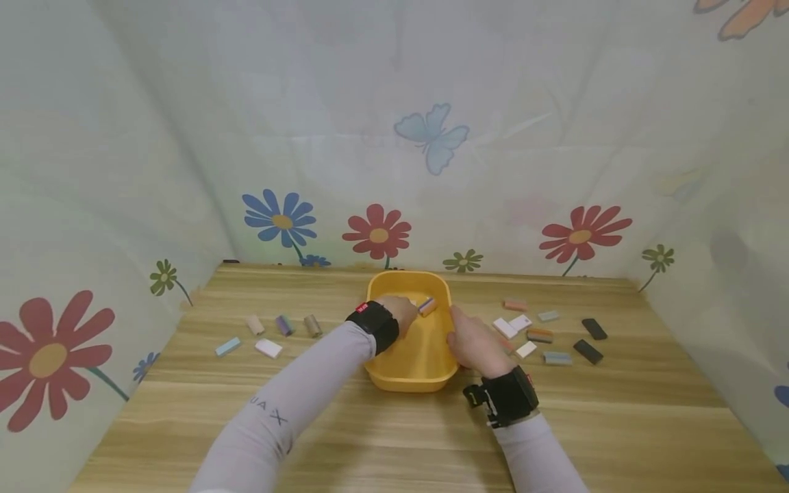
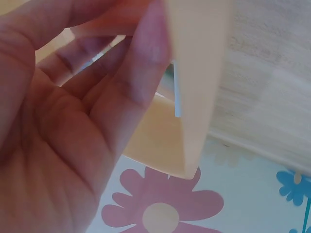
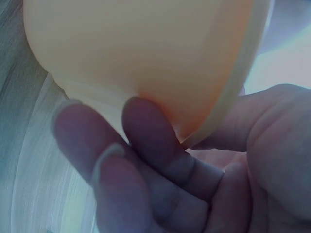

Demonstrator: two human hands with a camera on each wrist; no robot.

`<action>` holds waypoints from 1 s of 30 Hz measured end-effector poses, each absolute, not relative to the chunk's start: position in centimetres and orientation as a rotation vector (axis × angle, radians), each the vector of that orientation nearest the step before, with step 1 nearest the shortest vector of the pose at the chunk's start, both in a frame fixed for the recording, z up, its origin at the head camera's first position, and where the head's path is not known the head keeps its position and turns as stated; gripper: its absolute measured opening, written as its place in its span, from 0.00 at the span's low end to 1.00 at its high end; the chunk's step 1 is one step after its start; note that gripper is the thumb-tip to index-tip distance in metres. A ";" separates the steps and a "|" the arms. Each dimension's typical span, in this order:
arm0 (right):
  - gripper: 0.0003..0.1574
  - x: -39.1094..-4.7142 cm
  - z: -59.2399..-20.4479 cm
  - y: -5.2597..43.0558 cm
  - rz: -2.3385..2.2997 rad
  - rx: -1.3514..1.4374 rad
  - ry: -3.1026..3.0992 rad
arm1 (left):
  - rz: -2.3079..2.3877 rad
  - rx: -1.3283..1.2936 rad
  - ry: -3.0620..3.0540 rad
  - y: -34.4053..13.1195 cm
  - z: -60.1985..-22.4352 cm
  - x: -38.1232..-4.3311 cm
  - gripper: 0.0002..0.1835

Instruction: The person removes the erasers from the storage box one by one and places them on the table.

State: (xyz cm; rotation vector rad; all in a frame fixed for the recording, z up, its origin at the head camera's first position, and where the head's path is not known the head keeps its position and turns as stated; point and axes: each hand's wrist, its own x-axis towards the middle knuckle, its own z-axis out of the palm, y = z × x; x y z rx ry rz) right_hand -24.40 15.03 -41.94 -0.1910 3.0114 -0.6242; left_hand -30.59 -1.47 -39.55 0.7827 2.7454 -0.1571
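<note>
A yellow plastic bin [image 1: 425, 359] sits mid-table. My left hand [image 1: 399, 313] reaches down into it from the left. Its curled fingers pinch an orange block [image 2: 114, 22], mostly hidden by the fingers, close by the bin's wall [image 2: 197, 82]. Beyond those fingertips a striped block [image 1: 427, 307] lies inside the bin. On the right side, my right hand [image 1: 479, 344] grips the bin's rim. The right wrist view shows that hand's thumb inside the rim and its fingers [image 3: 148, 131] bent against the outer wall [image 3: 136, 48].
Left of the bin lie several small blocks, among them a light blue one [image 1: 228, 346] and a brown one [image 1: 312, 326]. More are scattered to the right, including a black block [image 1: 588, 351] and a grey striped one [image 1: 557, 358]. A flowered cloth [image 1: 505, 171] hangs behind the table.
</note>
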 end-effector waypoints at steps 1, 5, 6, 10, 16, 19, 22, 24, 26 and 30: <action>0.32 -24.4 -41.9 15.0 -0.617 -0.186 3.009 | -0.154 0.791 2.745 -1.5 -39.5 -30.6 0.09; 0.32 -24.4 -41.9 14.9 -0.593 -0.167 2.996 | -0.169 0.835 2.721 -1.6 -39.3 -30.8 0.14; 0.32 -24.4 -41.9 14.9 -0.594 -0.164 2.991 | -0.165 0.845 2.711 -1.6 -39.2 -30.9 0.15; 0.33 -24.4 -41.9 14.9 -0.593 -0.155 2.976 | -0.051 0.861 2.696 -1.6 -39.1 -31.1 0.16; 0.34 -24.5 -41.9 15.0 -0.593 -0.146 2.979 | 0.135 0.997 2.717 -1.7 -38.2 -31.3 0.05; 0.34 -24.6 -41.9 15.0 -0.624 -0.152 2.972 | 0.223 1.026 2.737 -2.1 -36.9 -31.0 0.07; 0.34 -24.6 -42.0 15.0 -0.640 -0.167 2.978 | 0.330 1.013 2.723 -3.1 -35.9 -30.6 0.09; 0.34 -24.6 -42.0 15.0 -0.648 -0.171 2.977 | 0.437 0.958 2.688 -3.9 -35.4 -30.5 0.11; 0.34 -24.6 -42.0 15.0 -0.651 -0.170 2.977 | 0.520 0.922 2.658 -5.0 -35.3 -30.8 0.14; 0.35 -24.5 -42.0 14.9 -0.680 -0.158 2.961 | 0.659 0.866 2.630 -7.7 -35.3 -31.6 0.26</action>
